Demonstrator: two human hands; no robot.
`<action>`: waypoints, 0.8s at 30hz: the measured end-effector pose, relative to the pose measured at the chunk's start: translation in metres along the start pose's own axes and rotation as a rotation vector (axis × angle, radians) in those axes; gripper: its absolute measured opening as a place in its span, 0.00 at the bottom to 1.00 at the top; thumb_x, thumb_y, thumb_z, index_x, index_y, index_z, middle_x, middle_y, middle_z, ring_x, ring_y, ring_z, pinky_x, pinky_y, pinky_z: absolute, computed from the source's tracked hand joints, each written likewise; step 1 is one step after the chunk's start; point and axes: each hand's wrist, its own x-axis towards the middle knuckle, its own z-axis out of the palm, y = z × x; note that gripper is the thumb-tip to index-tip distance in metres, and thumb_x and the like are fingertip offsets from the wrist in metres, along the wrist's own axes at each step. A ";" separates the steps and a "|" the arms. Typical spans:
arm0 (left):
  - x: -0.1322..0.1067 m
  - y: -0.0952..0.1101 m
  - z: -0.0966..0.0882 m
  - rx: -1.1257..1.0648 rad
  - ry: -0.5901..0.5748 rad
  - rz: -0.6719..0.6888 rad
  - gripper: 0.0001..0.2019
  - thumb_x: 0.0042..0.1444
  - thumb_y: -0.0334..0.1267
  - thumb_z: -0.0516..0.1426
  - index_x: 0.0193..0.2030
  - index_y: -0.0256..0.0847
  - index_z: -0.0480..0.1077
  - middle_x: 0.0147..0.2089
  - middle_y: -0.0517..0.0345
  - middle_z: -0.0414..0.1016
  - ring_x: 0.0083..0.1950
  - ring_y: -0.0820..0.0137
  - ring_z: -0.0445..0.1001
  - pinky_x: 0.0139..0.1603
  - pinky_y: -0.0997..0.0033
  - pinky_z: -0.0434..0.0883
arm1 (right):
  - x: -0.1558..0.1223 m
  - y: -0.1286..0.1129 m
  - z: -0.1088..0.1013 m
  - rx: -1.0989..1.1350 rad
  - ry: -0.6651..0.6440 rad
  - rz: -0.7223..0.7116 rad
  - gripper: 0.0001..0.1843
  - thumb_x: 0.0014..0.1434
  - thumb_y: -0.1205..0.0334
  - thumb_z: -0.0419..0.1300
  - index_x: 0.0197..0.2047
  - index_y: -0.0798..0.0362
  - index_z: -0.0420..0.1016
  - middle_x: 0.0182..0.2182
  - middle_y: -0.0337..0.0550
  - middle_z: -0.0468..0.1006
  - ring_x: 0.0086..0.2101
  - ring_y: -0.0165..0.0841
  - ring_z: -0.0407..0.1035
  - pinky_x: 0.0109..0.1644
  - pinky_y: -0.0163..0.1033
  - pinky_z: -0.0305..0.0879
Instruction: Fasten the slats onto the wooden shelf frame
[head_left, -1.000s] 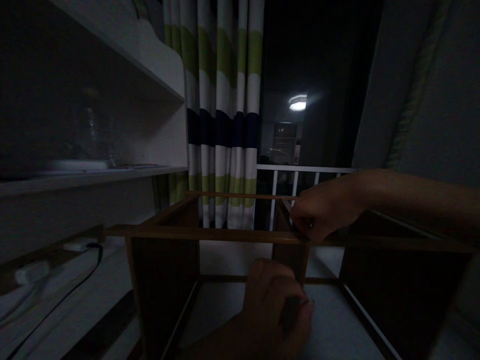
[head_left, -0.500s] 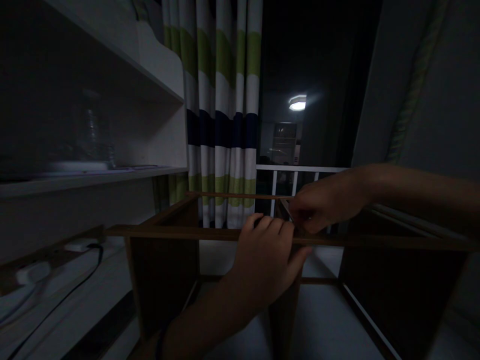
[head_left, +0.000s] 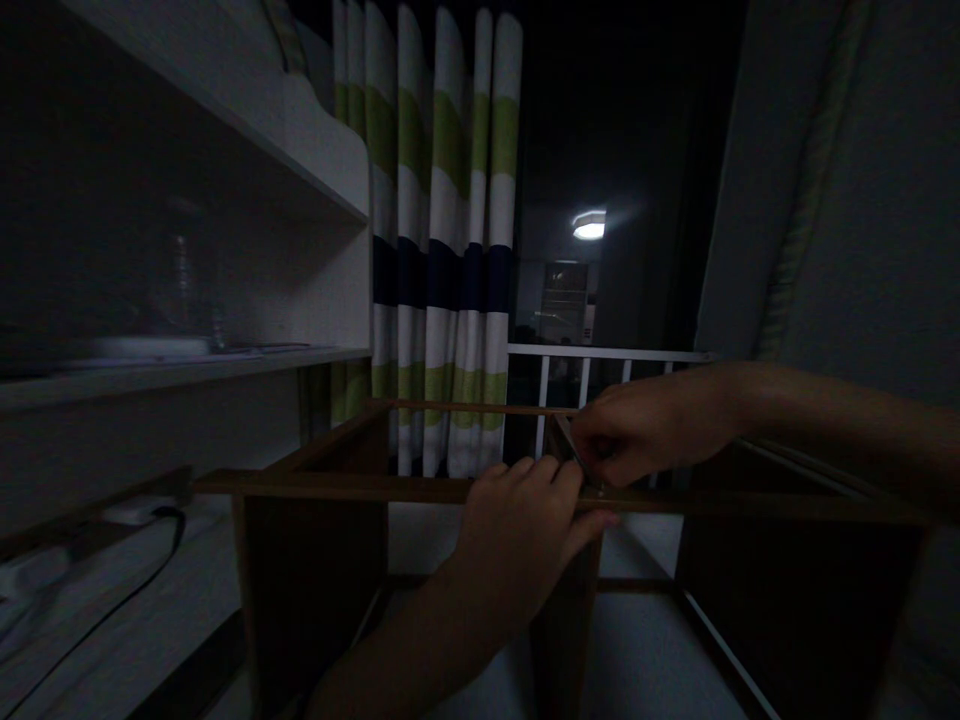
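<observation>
A brown wooden frame (head_left: 315, 488) with side panels and a middle divider (head_left: 574, 620) stands in front of me. My left hand (head_left: 517, 520) is closed over its front rail, fingers over the top and thumb along the near side, close to the divider. Just beyond the rail, my right hand (head_left: 622, 435) is curled with the fingers pinched together above the divider's top edge. Whatever the right fingers hold, if anything, is hidden in the dim light.
A white shelf unit (head_left: 330, 355) with a clear bottle (head_left: 180, 270) stands at the left. Below it are plugs and a black cable (head_left: 169, 535). Behind the frame hang striped curtains (head_left: 442, 330), beside a dark window with a white railing (head_left: 600, 352).
The view has tilted up and shifted slightly, so everything sits a little lower. My left hand stays on the rail; the right stays curled over the divider, its wrist slightly turned.
</observation>
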 end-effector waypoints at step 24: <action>0.006 0.002 -0.004 -0.021 -0.086 -0.056 0.18 0.49 0.55 0.57 0.36 0.43 0.68 0.30 0.65 0.73 0.31 0.68 0.72 0.24 0.71 0.57 | -0.006 0.032 0.042 0.500 0.230 -0.173 0.05 0.55 0.65 0.52 0.34 0.59 0.65 0.27 0.37 0.64 0.26 0.24 0.56 0.26 0.28 0.54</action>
